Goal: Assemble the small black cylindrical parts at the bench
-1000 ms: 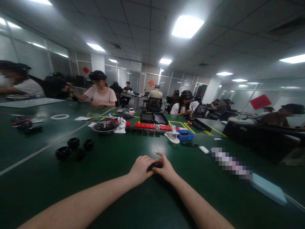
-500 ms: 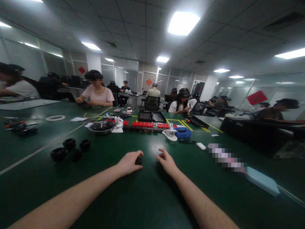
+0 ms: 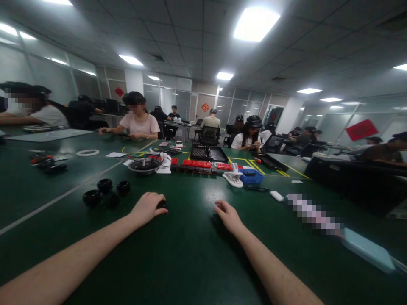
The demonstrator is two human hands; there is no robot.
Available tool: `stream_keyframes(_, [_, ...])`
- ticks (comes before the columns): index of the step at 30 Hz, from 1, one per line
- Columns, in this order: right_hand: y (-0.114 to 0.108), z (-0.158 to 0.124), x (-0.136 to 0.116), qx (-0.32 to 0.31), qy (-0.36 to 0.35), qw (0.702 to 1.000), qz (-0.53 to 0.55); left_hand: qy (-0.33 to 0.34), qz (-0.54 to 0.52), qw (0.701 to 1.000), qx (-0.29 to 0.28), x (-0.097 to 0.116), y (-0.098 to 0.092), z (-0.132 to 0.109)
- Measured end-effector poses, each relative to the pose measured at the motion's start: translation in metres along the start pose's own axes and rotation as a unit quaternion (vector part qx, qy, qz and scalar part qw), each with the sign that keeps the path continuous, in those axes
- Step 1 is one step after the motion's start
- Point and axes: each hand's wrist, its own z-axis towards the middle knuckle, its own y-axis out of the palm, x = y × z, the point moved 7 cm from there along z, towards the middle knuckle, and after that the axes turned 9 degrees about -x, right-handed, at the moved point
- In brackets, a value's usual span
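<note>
My left hand (image 3: pixel 148 208) is closed around a small black object (image 3: pixel 162 204), mostly hidden by the fingers, whose kind I cannot make out. Left of this hand, several glossy black round parts (image 3: pixel 92 198) sit grouped on the green tabletop (image 3: pixel 190 254). My right hand (image 3: pixel 228 215) is over the table to the right, its fingers loosely bent and apart, with nothing in them.
Farther back are a metal bowl (image 3: pixel 144 165) of dark items, a red-and-black strip (image 3: pixel 200 165), a white clamp-like piece (image 3: pixel 233 177) and a blue bin (image 3: pixel 251 176). At right lie a white case (image 3: pixel 277 195) and a light-blue box (image 3: pixel 368 249). People sit beyond.
My left hand has moved left with the black object, closer to the round parts and away from my right hand. The view has turned slightly left; my right hand keeps nearly the same pose.
</note>
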Motion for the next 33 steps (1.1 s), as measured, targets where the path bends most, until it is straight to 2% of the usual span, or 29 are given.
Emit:
stream_keyframes(4, [0.002,0.000,-0.001,-0.007,-0.002,1.000,-0.009,-0.075,0.053,0.996,-0.003,-0.027,-0.015,-0.014])
stream_keyframes(8, [0.003,-0.001,-0.003,-0.019,-0.006,1.000,-0.015,-0.152,0.073,0.986,0.000,-0.059,-0.041,-0.031])
stream_keyframes(12, [0.005,-0.002,-0.004,-0.026,-0.008,0.999,-0.023,-0.262,0.085,0.961,0.016,-0.094,-0.072,-0.052])
stream_keyframes(14, [0.005,-0.002,-0.003,-0.029,-0.008,0.999,-0.026,-0.306,0.087,0.948,0.011,-0.108,-0.080,-0.061])
stream_keyframes(17, [0.006,-0.002,-0.003,-0.032,-0.008,0.999,-0.029,-0.334,0.082,0.939,-0.011,-0.120,-0.080,-0.068])
stream_keyframes(22, [0.006,-0.002,-0.003,-0.036,-0.006,0.999,-0.038,-0.345,0.080,0.934,-0.039,-0.128,-0.069,-0.066])
stream_keyframes(33, [0.005,-0.005,-0.011,-0.041,-0.003,0.997,-0.060,-0.308,0.108,0.945,-0.039,-0.123,-0.060,-0.058])
